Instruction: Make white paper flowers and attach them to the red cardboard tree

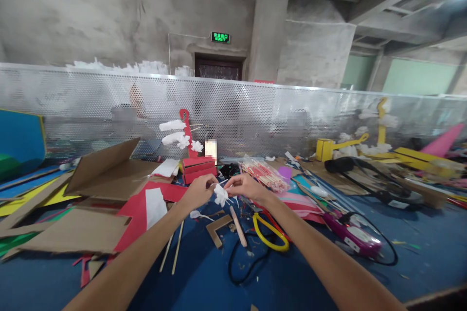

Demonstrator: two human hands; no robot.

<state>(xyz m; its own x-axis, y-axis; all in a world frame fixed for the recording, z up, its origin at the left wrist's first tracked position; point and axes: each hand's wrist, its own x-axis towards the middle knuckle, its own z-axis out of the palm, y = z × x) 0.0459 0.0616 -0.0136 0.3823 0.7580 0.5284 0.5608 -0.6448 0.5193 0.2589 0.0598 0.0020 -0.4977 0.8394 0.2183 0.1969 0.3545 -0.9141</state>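
A small white flower-like piece (221, 196), crumpled or cut in petals, is held up over the blue table between my two hands. My left hand (200, 190) pinches at its left side, fingers curled. From the other side, my right hand (250, 187) grips it with thumb and forefinger. A thin white strip sticks out above it. Right behind my left hand stands a red box (199, 170) with an upright red strip (187, 131) that carries white tufts. Under my hands lie a pale round stick (238, 226) and an L-shaped cardboard piece (219, 231).
Cardboard sheets (80, 231) and red paper (127, 223) lie to the left. A yellow loop handle (272, 234), a black cord (233, 272) and a purple device (352, 236) are on the right. A bag of red-tipped sticks (264, 175) lies before the perforated metal screen (241, 107).
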